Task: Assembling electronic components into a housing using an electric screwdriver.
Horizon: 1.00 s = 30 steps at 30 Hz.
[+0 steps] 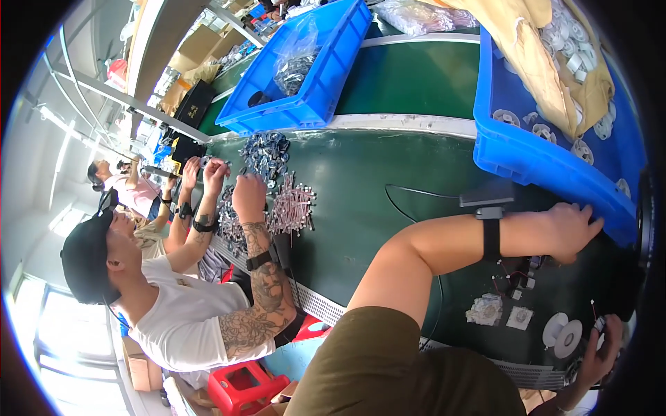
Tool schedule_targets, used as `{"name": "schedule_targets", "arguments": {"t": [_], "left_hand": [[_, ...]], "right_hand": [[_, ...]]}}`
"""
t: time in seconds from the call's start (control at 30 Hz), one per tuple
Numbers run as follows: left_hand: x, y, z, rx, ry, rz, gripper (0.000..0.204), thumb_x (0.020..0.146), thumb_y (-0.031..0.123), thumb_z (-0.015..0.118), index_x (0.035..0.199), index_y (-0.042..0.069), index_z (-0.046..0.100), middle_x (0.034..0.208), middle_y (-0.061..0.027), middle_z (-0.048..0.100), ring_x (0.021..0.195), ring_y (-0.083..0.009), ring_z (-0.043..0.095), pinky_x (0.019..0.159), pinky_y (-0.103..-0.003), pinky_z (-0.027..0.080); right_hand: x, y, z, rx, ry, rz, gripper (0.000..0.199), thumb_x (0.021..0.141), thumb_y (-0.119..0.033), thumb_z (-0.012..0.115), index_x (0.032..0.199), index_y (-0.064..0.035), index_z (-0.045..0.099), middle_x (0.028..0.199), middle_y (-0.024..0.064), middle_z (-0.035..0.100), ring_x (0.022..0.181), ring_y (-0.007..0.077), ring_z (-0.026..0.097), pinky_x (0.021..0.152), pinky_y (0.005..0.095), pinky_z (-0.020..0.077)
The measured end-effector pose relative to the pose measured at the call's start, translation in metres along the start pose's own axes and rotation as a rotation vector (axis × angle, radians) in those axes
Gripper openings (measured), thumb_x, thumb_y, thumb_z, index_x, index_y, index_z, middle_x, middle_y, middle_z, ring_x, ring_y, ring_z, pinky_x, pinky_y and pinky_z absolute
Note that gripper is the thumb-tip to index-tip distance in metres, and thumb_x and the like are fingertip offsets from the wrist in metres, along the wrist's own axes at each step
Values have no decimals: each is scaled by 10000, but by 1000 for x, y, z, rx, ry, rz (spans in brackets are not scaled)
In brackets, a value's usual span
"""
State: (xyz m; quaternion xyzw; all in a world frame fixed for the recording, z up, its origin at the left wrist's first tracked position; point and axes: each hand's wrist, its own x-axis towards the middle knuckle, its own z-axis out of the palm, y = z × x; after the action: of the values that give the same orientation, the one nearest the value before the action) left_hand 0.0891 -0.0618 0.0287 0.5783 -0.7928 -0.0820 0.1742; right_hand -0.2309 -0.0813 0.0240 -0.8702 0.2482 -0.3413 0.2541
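My left hand (573,232) reaches across the green work surface to the near wall of the blue bin (548,177) on the right. Its fingers are apart, and I see nothing in them. At the lower right my right hand (605,352) is closed around a small part with a thin wire (599,324), partly covered by the fingers. Beside that hand lies a white plastic spool (562,335). Small parts with red and black wires (519,283) lie below my left forearm. Near them are a crumpled whitish packet (485,309) and a pale square piece (520,317).
A flat grey device (487,195) with a black cable lies beyond my left forearm. Another blue bin (298,111) holds a bag of dark parts. At left, a co-worker in a white shirt (187,305) handles piles of wired parts (291,206). A red stool (244,388) stands below.
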Motion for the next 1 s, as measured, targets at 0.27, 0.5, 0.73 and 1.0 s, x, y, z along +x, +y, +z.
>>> {"name": "schedule_targets", "arguments": {"t": [0.27,0.5,0.73,1.0], "left_hand": [[-32,46,-25,-743,312,-30,321,704,283,695,713,-34,645,729,-160,630,706,-263,632,631,-358,500],[-39,95,-4,-1570,35,-272,261,838,210,616,952,-24,644,881,-76,636,843,-119,583,722,-257,460],[-37,108,34,-675,474,292,571,613,173,812,1074,-52,560,1160,-189,498,1026,-318,544,810,-362,484],[-42,109,49,-550,341,294,671,616,150,818,1162,-77,500,1266,-237,457,1101,-345,528,868,-380,478]], "right_hand": [[-18,-1,-7,68,119,131,341,827,98,512,1167,86,488,1224,175,487,1146,261,474,981,348,350],[-28,-22,5,392,325,322,349,765,84,580,1101,11,523,1106,105,551,1039,190,539,904,301,427],[8,-62,13,705,305,265,300,762,93,640,1040,20,553,977,67,569,907,140,580,789,265,485],[-7,-63,12,602,302,319,273,762,31,686,1011,9,575,944,43,569,831,101,577,729,241,489]]}}
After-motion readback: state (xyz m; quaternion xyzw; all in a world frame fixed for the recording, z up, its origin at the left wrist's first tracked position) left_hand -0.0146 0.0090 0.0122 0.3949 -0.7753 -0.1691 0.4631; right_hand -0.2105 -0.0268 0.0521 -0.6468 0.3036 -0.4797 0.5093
